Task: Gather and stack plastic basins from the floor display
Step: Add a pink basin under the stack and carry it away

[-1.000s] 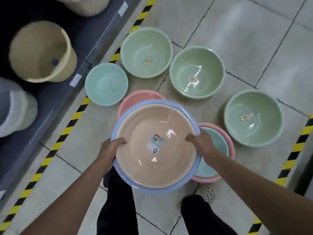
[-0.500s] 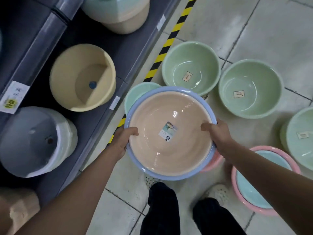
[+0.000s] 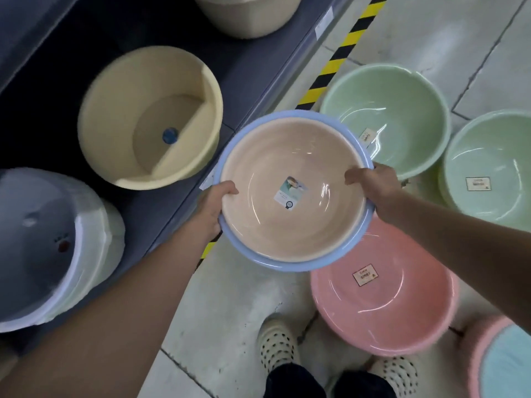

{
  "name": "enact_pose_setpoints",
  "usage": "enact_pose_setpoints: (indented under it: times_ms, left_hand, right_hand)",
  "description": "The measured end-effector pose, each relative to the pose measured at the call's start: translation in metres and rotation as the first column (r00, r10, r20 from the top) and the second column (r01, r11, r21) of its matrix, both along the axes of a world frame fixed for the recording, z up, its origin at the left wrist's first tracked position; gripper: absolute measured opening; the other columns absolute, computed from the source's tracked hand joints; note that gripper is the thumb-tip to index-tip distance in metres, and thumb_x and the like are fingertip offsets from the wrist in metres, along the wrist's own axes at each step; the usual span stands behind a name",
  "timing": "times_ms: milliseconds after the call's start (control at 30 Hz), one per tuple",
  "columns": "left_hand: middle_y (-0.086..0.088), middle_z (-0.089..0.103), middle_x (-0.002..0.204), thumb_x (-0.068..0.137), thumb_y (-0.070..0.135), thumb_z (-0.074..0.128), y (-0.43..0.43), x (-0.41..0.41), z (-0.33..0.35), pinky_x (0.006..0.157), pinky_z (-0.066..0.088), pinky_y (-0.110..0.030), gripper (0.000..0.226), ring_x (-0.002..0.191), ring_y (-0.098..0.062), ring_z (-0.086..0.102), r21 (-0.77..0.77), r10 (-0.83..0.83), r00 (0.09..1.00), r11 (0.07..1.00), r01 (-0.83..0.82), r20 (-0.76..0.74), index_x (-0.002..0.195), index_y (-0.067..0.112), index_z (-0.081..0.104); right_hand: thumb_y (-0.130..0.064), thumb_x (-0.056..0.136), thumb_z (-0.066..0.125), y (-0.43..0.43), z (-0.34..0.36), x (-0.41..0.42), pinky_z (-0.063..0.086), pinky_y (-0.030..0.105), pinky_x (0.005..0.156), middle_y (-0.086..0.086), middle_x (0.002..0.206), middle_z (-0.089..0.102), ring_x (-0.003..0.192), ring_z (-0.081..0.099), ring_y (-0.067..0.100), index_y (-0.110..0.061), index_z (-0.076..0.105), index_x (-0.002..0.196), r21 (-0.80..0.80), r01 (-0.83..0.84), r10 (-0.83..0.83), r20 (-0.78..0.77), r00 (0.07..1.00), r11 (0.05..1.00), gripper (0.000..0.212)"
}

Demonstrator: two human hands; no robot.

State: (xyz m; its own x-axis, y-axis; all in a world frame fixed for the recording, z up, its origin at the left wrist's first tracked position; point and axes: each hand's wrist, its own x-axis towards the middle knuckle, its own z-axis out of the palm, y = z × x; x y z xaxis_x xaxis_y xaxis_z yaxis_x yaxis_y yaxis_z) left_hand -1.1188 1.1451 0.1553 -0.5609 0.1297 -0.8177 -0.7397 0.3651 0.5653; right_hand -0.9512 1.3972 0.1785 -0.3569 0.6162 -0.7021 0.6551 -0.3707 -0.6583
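Hidden: blue basin (image 3: 290, 267) shows only its rim, since the peach basin (image 3: 287, 225) sits nested inside it. This pair covers part of the pink basin (image 3: 385, 305) on the floor (image 3: 230, 311) and the edge of the green basin (image 3: 385, 110). Bottom-right basin (image 3: 505, 366) (pink rim, blue inside) is cut off by the frame, as is the beige tub (image 3: 247, 15) up top. Labels too blurred to read.

Around: 2nd green basin (image 3: 494, 145) far right. Cream tub (image 3: 149, 116) & grey tub (image 3: 37, 245) on the dark shelf (image 3: 258, 70) at left. Yellow-black tape (image 3: 339, 61) runs along the shelf foot. Shoes (image 3: 275, 346) below.

Left hand (image 3: 212, 208) grips the pair's left rim, thumb curled inside. The other fingers are under the rim, out of sight. Right hand (image 3: 373, 185) does the same on the right rim. Pair held up between the hands, over the shelf edge & floor.
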Motion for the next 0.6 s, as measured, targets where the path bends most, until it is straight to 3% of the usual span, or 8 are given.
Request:
enact_pose_setpoints:
  times_ms: [167,333,433,533,600]
  left_hand:
    - [-0.007,0.076,0.093,0.071,0.016,0.071,-0.012,-0.028,-0.047,0.066,0.055,-0.032,0.033,0.076,-0.025,0.068,-0.043,0.025,0.998,0.999,-0.027,-0.061,0.103,0.011,0.074]
    - [-0.006,0.075,0.09,0.066,0.02,0.074,-0.007,-0.045,-0.074,0.082,0.056,-0.041,0.029,0.08,-0.027,0.068,-0.091,-0.026,0.992,0.996,0.014,-0.122,0.094,0.013,0.073]
    - [-0.005,0.073,0.088,0.069,0.017,0.072,0.003,-0.054,-0.08,0.076,0.055,-0.035,0.025,0.077,-0.024,0.066,-0.081,-0.035,0.989,0.996,0.024,-0.142,0.093,0.011,0.07]
    - [-0.005,0.073,0.088,0.067,0.016,0.072,0.013,-0.05,-0.085,0.073,0.055,-0.034,0.03,0.076,-0.024,0.067,-0.093,-0.06,0.991,0.994,0.049,-0.118,0.097,0.011,0.071]
    - [-0.005,0.073,0.086,0.066,0.013,0.071,0.014,-0.04,-0.095,0.071,0.053,-0.033,0.031,0.076,-0.025,0.066,-0.116,-0.069,0.993,0.992,0.057,-0.098,0.096,0.009,0.072]
  right_hand:
    - [-0.006,0.068,0.068,-0.014,-0.055,-0.031,0.056,0.035,0.068,0.006,0.077,0.068,0.067,0.064,0.027,-0.017,0.067,0.082,-0.038,0.02,-0.02,-0.005,1.0,0.999,0.018]
    - [-0.004,0.071,0.068,-0.027,-0.103,-0.042,0.051,0.027,0.059,0.005,0.078,0.066,0.065,0.062,0.023,-0.015,0.066,0.088,-0.022,0.13,-0.13,-0.024,0.991,0.991,0.02]
    - [-0.006,0.071,0.069,-0.024,-0.116,-0.044,0.05,0.027,0.06,0.005,0.078,0.065,0.065,0.06,0.022,-0.011,0.066,0.099,-0.012,0.167,-0.167,-0.017,0.986,0.986,0.029]
    - [-0.006,0.072,0.066,-0.012,-0.115,-0.042,0.047,0.025,0.057,0.001,0.078,0.064,0.064,0.06,0.02,-0.015,0.065,0.101,0.019,0.149,-0.149,-0.011,0.989,0.989,0.03]
    - [-0.007,0.069,0.064,-0.007,-0.117,-0.038,0.05,0.028,0.062,0.001,0.081,0.065,0.069,0.061,0.023,-0.019,0.065,0.102,0.043,0.126,-0.126,0.007,0.992,0.991,0.036]
